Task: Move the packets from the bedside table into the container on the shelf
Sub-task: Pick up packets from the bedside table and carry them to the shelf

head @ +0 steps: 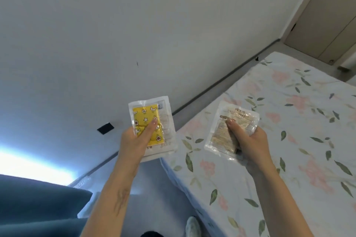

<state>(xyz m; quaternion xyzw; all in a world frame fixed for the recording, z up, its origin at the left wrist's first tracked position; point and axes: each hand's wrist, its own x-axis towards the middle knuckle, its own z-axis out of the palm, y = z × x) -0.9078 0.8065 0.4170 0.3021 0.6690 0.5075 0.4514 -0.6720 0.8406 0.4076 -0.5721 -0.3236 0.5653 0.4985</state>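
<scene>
The left hand (134,140) grips a flat rectangular packet (154,129) of clear, glossy film with a sealed white border; inside it lies a yellow pad printed with small star, moon and flower shapes. The thumb lies across the yellow face, and the remaining fingers are hidden behind the packet. This packet is held in the air in front of the pale wall (115,25), above the grey floor strip beside the bed (289,140).

The right hand (250,144) grips a second packet (229,131), also clear crinkled film, holding a beige, coarse-textured content under a white label with dark print too blurred to read. The thumb presses on the front face; the other fingers curl round the right edge. This packet is held above the bed.

The bed carries a smooth sheet with a pink flower and green leaf print. A dark blue, matt fabric surface (38,208) fills the lower left corner, cut off by the frame edge. A small black rectangle (105,128) sits low on the wall. A beige door (327,25) stands at upper right, partly cut off
</scene>
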